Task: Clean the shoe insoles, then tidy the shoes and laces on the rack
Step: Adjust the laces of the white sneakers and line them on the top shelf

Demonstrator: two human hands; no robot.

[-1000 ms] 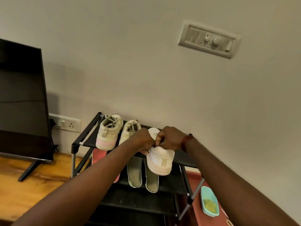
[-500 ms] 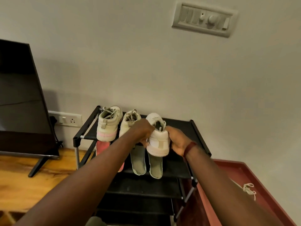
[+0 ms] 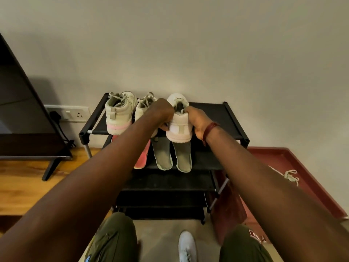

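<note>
A white sneaker (image 3: 179,127) sits heel-out on the top shelf of the black shoe rack (image 3: 217,114). My left hand (image 3: 162,114) grips its left side and my right hand (image 3: 196,120) grips its right side at the collar. Two more pale sneakers stand to the left, one with a pink heel band (image 3: 119,114) and one (image 3: 144,106) partly hidden behind my left hand. On the shelf below lie two grey-green insoles (image 3: 162,156) (image 3: 184,157) and a pink insole (image 3: 142,157). A loose lace (image 3: 290,176) lies on the red ledge at the right.
A dark TV (image 3: 20,110) on a stand fills the left, over a wooden surface (image 3: 28,182). A wall socket (image 3: 73,114) with a plugged cable is beside it. Another white shoe (image 3: 187,246) rests on the floor between my knees.
The view tilted downward, showing my knees and the floor shoe. My hands went from working at the sneaker's opening to holding its sides, setting it on the top shelf.
</note>
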